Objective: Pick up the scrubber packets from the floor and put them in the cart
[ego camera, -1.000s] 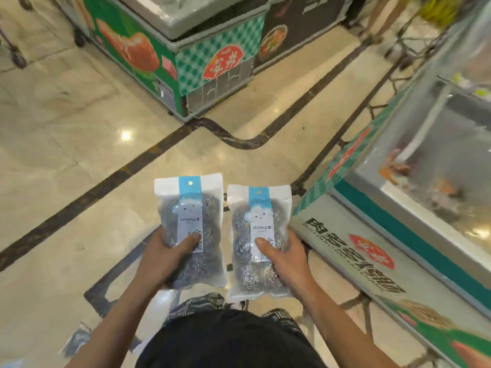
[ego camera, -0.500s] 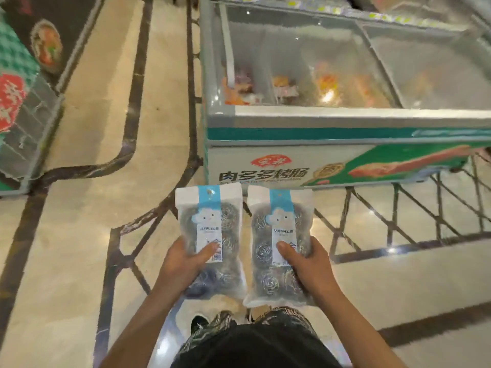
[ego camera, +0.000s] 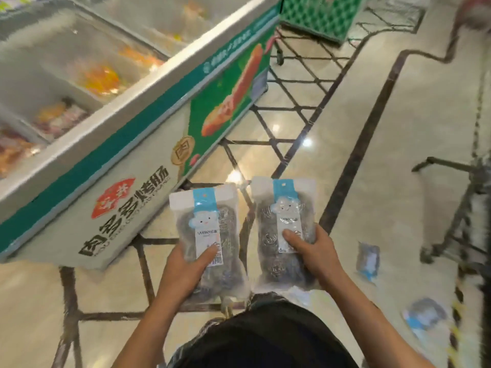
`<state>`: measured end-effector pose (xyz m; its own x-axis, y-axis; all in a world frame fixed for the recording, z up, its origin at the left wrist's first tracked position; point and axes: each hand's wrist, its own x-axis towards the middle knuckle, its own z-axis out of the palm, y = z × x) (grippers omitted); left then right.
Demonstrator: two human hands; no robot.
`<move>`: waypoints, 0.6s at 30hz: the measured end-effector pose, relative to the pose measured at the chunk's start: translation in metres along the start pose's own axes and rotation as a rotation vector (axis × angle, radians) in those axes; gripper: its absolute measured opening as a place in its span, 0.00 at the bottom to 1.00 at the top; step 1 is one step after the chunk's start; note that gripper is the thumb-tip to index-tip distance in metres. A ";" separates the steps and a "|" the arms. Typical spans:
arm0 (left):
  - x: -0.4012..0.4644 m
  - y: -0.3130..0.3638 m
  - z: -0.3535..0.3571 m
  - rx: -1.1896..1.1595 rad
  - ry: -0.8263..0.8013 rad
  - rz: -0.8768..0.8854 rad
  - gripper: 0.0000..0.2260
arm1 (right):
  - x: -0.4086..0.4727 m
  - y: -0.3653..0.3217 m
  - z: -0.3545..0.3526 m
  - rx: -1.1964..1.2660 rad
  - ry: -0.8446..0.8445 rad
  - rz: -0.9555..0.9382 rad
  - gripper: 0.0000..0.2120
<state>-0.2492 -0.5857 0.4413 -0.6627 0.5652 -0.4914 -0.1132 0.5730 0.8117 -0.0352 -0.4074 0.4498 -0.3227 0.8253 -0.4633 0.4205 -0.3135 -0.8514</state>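
Note:
I hold two clear scrubber packets with blue and white labels upright in front of me. My left hand [ego camera: 186,269] grips the left scrubber packet [ego camera: 204,224] from below, thumb on its label. My right hand [ego camera: 313,253] grips the right scrubber packet [ego camera: 281,208] the same way. Two more scrubber packets lie on the floor at the right, one [ego camera: 368,260] close to my right hand and another [ego camera: 425,316] nearer the bottom edge. The dark metal frame of the cart [ego camera: 462,208] stands blurred at the far right.
A long chest freezer [ego camera: 127,144] with a green and white printed front runs diagonally across the left. A second green freezer [ego camera: 318,14] stands at the top. The beige tiled floor [ego camera: 414,123] has dark inlaid lines.
My view has swung to the right: the freezer has slid to the left, and the cart and two packets on the floor have come into view. Both hands keep their packets.

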 end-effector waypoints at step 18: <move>0.194 0.240 0.291 0.253 -0.535 0.174 0.07 | 0.178 -0.025 -0.220 0.275 0.521 0.135 0.21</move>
<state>-0.1898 -0.1655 0.4489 -0.1853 0.8449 -0.5018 0.1854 0.5315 0.8265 0.0836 -0.1489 0.4429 0.2055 0.8694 -0.4493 0.1716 -0.4840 -0.8581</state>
